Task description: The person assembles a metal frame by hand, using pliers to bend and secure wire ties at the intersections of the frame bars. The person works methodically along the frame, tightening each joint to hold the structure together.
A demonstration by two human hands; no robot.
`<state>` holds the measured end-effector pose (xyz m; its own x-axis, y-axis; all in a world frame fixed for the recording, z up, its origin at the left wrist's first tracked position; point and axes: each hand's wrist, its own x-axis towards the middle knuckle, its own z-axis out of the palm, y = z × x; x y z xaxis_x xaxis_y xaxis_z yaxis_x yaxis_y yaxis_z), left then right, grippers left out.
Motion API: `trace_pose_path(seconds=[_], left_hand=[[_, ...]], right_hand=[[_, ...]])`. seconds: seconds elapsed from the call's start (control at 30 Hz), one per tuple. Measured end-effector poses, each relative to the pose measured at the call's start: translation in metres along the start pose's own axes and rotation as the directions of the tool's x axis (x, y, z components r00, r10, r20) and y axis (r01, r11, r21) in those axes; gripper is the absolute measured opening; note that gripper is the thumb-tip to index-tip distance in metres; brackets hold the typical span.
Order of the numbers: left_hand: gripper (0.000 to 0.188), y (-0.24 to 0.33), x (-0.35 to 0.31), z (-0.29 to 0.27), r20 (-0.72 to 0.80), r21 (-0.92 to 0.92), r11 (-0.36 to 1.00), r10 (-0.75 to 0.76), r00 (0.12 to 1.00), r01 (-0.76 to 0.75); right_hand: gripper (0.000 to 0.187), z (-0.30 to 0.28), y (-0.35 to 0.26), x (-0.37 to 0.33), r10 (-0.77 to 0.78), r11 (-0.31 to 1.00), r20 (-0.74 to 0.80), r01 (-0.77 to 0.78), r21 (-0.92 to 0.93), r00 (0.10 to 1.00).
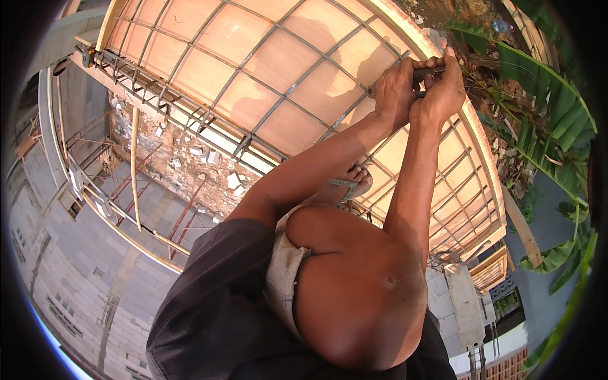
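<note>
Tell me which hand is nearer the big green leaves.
The right hand: in view it overlaps the wooden edge on the side of the green leaves. The left hand sits farther in, over the rebar grid.

The left hand (394,92) and right hand (445,90) are meeting near the formwork's edge, both gripping a dark object (423,75) that fingers are partly hiding. A tied rebar grid (291,95) is spanning the plywood formwork (269,56). A sandalled foot (360,180) is resting below the left forearm. Banana leaves (538,88) are hanging at right; broken rubble (196,155) is lying at left.
</note>
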<state>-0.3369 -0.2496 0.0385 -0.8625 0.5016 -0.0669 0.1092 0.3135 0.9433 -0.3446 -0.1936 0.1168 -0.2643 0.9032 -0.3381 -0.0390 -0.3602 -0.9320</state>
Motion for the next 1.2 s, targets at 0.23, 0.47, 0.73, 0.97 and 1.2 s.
trace_pose_path(seconds=[0.23,0.47,0.73,0.97,1.2], left_hand=[[0.041,-0.022,0.022,0.008,0.100,0.098,0.995,0.006,0.995,-0.016],[0.032,-0.005,0.001,-0.001,0.302,0.067,0.992,0.079,0.950,-0.104],[0.036,0.012,-0.077,-0.045,0.862,-0.191,0.980,0.143,0.486,0.049],[0.026,0.027,-0.107,-0.021,0.885,-0.122,0.952,-0.023,0.465,0.279],[0.024,0.038,-0.117,0.001,0.964,0.067,0.961,-0.132,0.231,0.270]], right_hand=[[0.033,0.018,0.004,0.023,0.033,0.998,-0.120,-0.027,0.055,0.992],[0.040,-0.023,-0.003,0.006,0.131,0.960,-0.205,-0.072,0.271,0.970],[0.041,-0.223,-0.036,-0.060,0.316,0.798,-0.148,-0.178,0.576,0.937],[0.030,-0.269,-0.027,-0.105,0.298,0.720,-0.282,-0.021,0.693,0.912],[0.061,-0.318,0.011,-0.158,0.456,0.722,-0.331,-0.126,0.680,0.826]])
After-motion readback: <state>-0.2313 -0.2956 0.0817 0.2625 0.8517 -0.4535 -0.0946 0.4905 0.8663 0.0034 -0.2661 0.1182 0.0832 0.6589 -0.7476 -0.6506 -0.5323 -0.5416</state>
